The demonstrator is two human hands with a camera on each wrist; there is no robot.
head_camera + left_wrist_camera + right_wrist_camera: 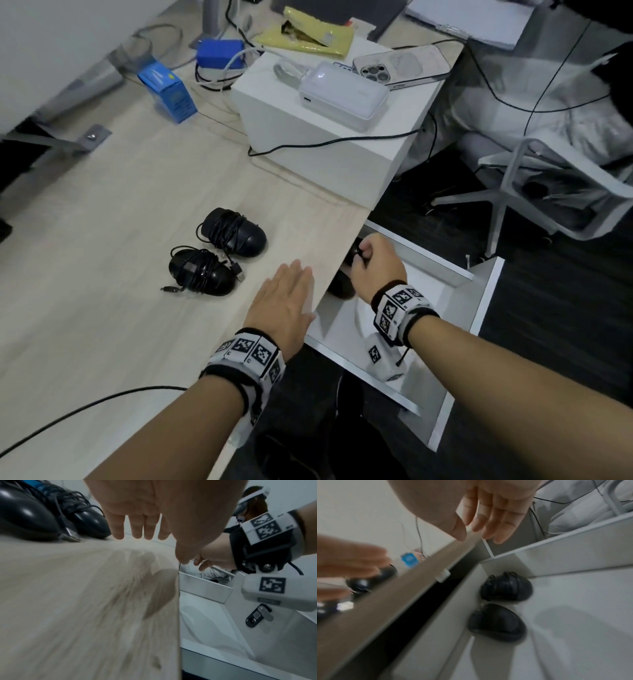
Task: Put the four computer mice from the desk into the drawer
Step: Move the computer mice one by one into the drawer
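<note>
Two black mice with their cables wound round them lie on the light wood desk (120,240), one farther back (236,236) and one nearer (202,272); both show in the left wrist view (25,515) (89,520). My left hand (291,287) hovers flat over the desk edge just right of them, fingers (118,531) straight, holding nothing. Two more black mice (506,586) (498,622) lie in the open white drawer (582,615), partly hidden under the desk edge in the head view (342,286). My right hand (371,257) is above them, fingers (498,524) loose and empty.
A white box (308,147) stands on the desk behind the mice, carrying a power bank (342,92) and a phone (400,68). A blue carton (168,90) and a yellow packet (308,34) lie farther back. A black cable (85,407) crosses the near desk. A chair base (513,192) stands right of the drawer.
</note>
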